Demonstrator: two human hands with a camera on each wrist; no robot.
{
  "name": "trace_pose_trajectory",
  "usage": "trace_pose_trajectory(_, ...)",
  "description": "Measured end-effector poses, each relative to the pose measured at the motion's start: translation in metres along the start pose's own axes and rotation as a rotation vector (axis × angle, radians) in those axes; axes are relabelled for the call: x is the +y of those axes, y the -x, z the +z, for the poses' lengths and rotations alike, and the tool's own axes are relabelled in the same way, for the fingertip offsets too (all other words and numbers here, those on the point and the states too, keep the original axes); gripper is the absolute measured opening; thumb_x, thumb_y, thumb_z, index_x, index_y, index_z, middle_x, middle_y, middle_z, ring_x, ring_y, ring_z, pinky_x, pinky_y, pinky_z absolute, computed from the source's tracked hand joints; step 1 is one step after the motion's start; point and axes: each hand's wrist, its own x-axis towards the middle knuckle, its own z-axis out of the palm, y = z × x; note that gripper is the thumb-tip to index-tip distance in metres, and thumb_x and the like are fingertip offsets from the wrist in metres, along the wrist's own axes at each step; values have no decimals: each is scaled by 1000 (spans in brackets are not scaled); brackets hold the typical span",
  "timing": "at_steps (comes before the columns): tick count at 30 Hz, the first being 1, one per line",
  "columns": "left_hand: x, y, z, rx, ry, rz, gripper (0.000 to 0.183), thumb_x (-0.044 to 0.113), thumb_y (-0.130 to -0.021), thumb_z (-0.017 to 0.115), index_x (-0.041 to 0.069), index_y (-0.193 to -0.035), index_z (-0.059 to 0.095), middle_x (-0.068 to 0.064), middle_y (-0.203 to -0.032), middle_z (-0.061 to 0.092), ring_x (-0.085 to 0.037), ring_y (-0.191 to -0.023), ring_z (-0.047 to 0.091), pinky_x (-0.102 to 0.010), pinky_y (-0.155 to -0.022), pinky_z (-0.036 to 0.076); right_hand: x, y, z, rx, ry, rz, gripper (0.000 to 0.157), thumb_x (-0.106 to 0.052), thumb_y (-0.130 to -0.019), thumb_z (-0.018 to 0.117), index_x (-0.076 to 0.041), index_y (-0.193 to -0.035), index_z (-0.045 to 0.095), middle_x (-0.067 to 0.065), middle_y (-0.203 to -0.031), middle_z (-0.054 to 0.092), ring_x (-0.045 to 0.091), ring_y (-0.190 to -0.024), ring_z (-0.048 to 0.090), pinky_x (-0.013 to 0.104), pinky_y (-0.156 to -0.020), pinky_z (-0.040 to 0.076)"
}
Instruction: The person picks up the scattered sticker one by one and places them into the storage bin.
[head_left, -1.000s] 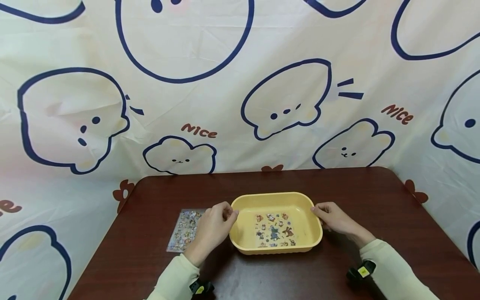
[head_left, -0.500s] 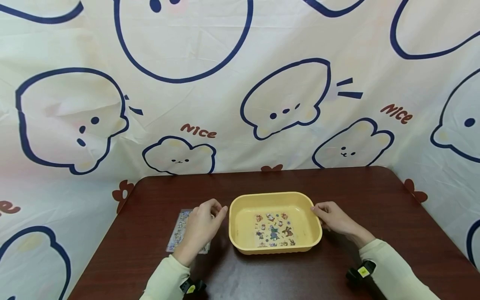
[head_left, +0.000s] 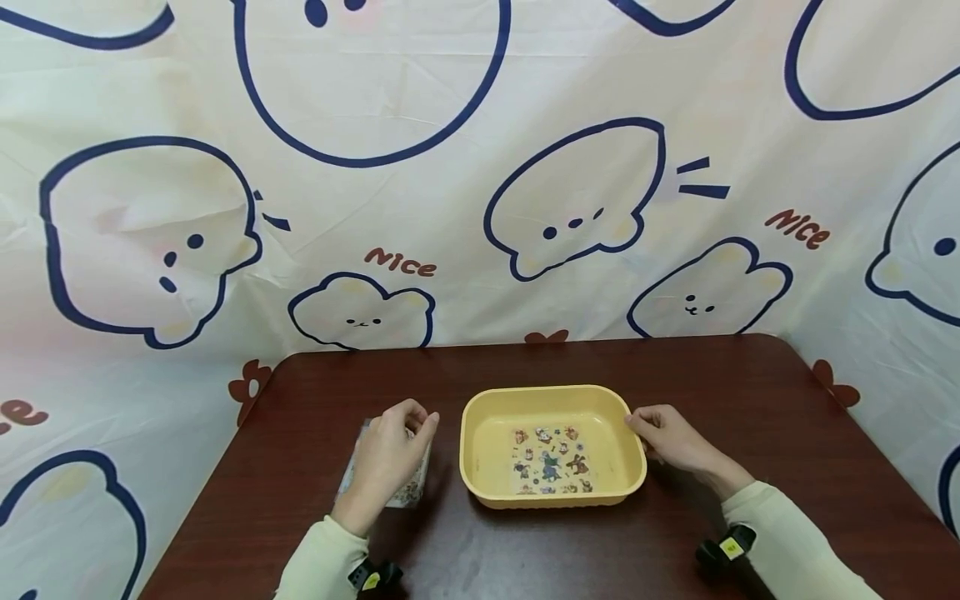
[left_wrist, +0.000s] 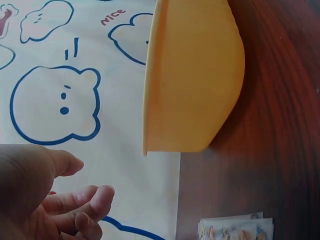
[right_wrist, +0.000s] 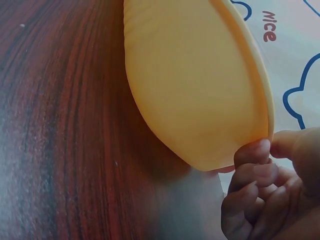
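Note:
A yellow plastic tray [head_left: 611,433] lies on the table with a clear sticker sheet [head_left: 550,462] of small cartoon figures inside it. My right hand [head_left: 671,435] pinches the tray's right rim between thumb and forefinger, as the right wrist view also shows. Left of the tray, my left hand [head_left: 386,454] hovers above a few sticker sheets [head_left: 412,490] and partly hides them. In the left wrist view that hand [left_wrist: 65,200] holds nothing, its thumb and loosely bent fingers apart. The edges of the sheets [left_wrist: 235,229] show below it.
The dark brown wooden table [head_left: 720,375] has rounded far corners. Behind it and at both sides hangs a pale cloth [head_left: 450,208] printed with blue cartoon outlines. Each wrist wears a black band with a camera.
My left hand has let go of the tray's left rim and moved left over the sticker sheets. The right hand stays on the right rim, and the tray has barely moved.

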Motion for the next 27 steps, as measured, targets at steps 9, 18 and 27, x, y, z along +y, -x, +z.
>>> trace_pose_trajectory(9,-5,-2,-6,1,-38,-36,24,39,-97,64,16,-90,68,2,-75,68,-12,-56,51,-30,-54,38,-2,1,-1,-5,18,0,40,-26,-109,45,1,-82,57,0,-61,48,8,-47,39,23,-45,36)
trace_pose_trajectory(18,-19,-2,-12,1,-84,-41,25,38,-98,64,14,-92,67,1,-78,70,-11,-55,52,-30,-51,38,-1,1,-1,-12,5,23,39,-27,-109,45,-1,-84,57,1,-62,48,8,-47,39,23,-46,35)
trace_pose_trajectory(27,-31,-1,-20,-14,-110,-54,27,40,-99,62,14,-96,67,1,-82,72,-11,-57,54,-31,-52,39,-2,1,0,4,1,57,37,-26,-109,46,-2,-83,57,1,-62,48,9,-48,39,23,-46,35)
